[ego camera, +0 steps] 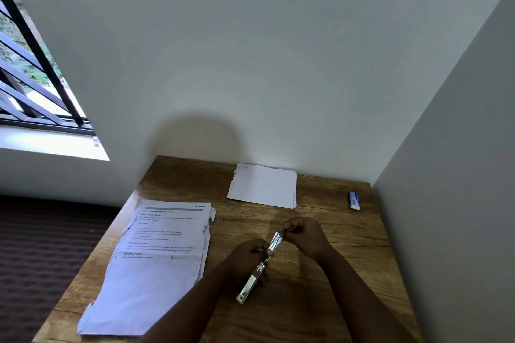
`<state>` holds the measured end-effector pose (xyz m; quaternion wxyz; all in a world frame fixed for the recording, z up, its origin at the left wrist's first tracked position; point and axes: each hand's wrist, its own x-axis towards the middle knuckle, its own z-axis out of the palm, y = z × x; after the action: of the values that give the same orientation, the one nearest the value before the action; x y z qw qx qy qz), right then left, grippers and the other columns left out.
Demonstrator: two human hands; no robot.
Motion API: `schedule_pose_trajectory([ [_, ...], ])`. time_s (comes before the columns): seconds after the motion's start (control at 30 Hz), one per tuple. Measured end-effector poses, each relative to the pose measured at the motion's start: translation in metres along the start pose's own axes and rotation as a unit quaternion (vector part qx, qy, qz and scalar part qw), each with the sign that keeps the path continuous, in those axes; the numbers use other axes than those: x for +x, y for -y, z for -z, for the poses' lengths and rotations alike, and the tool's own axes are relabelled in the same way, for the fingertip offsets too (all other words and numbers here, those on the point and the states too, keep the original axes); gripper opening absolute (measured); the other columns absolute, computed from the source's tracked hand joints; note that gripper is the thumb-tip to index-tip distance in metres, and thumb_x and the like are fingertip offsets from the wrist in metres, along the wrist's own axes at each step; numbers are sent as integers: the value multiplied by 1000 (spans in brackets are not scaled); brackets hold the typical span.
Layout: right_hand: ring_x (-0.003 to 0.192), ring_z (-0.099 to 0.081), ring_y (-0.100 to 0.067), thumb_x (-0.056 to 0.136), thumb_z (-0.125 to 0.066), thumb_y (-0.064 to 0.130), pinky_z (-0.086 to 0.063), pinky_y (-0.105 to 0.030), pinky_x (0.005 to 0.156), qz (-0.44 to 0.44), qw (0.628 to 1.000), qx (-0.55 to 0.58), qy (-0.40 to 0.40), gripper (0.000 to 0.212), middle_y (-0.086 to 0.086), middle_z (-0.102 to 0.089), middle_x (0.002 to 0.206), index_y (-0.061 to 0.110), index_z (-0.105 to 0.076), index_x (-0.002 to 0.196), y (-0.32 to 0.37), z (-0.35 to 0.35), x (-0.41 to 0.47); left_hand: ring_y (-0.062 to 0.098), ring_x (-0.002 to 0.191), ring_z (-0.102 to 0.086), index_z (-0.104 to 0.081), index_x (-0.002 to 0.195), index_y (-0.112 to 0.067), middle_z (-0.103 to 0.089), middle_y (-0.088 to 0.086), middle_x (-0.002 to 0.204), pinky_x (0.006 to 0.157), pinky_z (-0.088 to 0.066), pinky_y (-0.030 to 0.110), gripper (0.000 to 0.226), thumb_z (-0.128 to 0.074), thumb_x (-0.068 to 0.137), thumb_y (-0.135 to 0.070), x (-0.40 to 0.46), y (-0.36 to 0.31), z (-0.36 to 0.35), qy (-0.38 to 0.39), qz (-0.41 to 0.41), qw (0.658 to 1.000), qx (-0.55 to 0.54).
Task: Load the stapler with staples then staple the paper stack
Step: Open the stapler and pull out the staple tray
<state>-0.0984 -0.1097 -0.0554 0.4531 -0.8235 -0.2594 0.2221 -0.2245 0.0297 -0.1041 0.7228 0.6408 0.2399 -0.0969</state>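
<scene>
Opened metal stapler (260, 273), rigid and slick, held above the wooden table (320, 281): I grip its hinge with my left hand (245, 256); my right hand (305, 234) pinches a brittle staple strip (291, 229) just beyond. Paper stack (156, 264) lies leftward; staple box (354, 200) well right.

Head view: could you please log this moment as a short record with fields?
surface: wooden table
stapler: opened out, held above the table
left hand: grips the stapler
right hand: pinches a thin strip, probably staples, at the stapler's far end
printed paper stack: left, flat
blank sheets: far side
small blue box: far right
</scene>
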Motion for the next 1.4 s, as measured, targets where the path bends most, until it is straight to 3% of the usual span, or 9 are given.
schedule_pose_trajectory([
  [0.23, 69, -66, -13, 71, -74, -1, -53, -28, 67, -19, 999, 20, -40, 27, 1, -71, 73, 25, -68, 65, 5, -11, -3, 30, 59, -64, -57, 105, 2, -63, 18, 72, 54, -54, 33, 23, -59, 94, -17, 2, 0, -2, 3, -2, 1000, -14],
  [0.33, 66, -62, -13, 69, -74, -2, -50, -26, 64, -18, 998, 29, -55, 22, 1, -69, 74, 19, -67, 67, 6, -16, -4, 31, 59, -64, -60, 99, -2, -64, 17, 70, 54, -54, 33, 19, -61, 92, -20, 4, 1, -2, 3, -4, 1000, -22],
  [0.47, 81, -67, -19, 74, -71, -4, -54, -32, 76, -39, 994, 88, -42, 12, -11, -74, 91, 1, -72, 85, 4, -14, -2, 28, 55, -64, -62, 93, -10, -66, 15, 69, 53, -53, 32, 10, -59, 94, -19, 4, 2, 0, 0, -15, 1000, -19],
  [0.67, 72, -66, -7, 80, -62, -8, -50, -14, 63, -51, 988, 133, -58, 17, -5, -73, 84, 4, -73, 80, 9, -15, -1, 24, 54, -63, -61, 93, -7, -63, 14, 68, 53, -53, 32, 8, -58, 94, -14, 2, -3, -1, 4, -36, 999, -37],
  [0.8, 74, -63, -21, 80, -65, -2, -53, -38, 73, -59, 985, 129, -100, 5, -15, -68, 79, -5, -69, 78, 11, -21, 1, 25, 55, -63, -62, 92, -9, -65, 12, 66, 59, -52, 34, 8, -60, 93, -17, 2, -4, -4, -5, -41, 999, -32],
  [0.93, 71, -61, -22, 79, -67, 1, -53, -40, 74, -72, 979, 134, -135, 10, -18, -66, 75, -7, -66, 75, 11, -26, 2, 28, 56, -63, -62, 93, -10, -67, 11, 65, 64, -52, 38, 9, -61, 93, -19, 3, -7, -7, -5, -43, 999, -18],
  [1.17, 63, -57, -13, 74, -72, -1, -48, -23, 59, -110, 978, 161, -72, 12, -11, -65, 70, -11, -67, 78, 8, -13, 8, 23, 58, -63, -60, 95, -8, -64, 11, 69, 63, -53, 37, 10, -59, 94, -18, 0, -9, -6, -4, -51, 999, 8],
  [1.27, 68, -60, -14, 74, -70, -2, -49, -22, 61, -118, 981, 149, -47, 13, -18, -70, 82, -10, -70, 85, 7, -10, 9, 19, 56, -65, -61, 96, -8, -65, 11, 70, 59, -55, 33, 8, -58, 95, -16, -3, -11, -6, -5, -48, 999, 12],
  [1.4, 70, -64, -12, 77, -70, -5, -51, -21, 64, -121, 965, 234, -18, 15, -9, -72, 85, 3, -72, 90, 9, -11, 5, 19, 55, -66, -63, 93, -12, -68, 9, 68, 57, -54, 30, 9, -58, 95, -20, -4, -15, -3, -10, -50, 999, 16],
])
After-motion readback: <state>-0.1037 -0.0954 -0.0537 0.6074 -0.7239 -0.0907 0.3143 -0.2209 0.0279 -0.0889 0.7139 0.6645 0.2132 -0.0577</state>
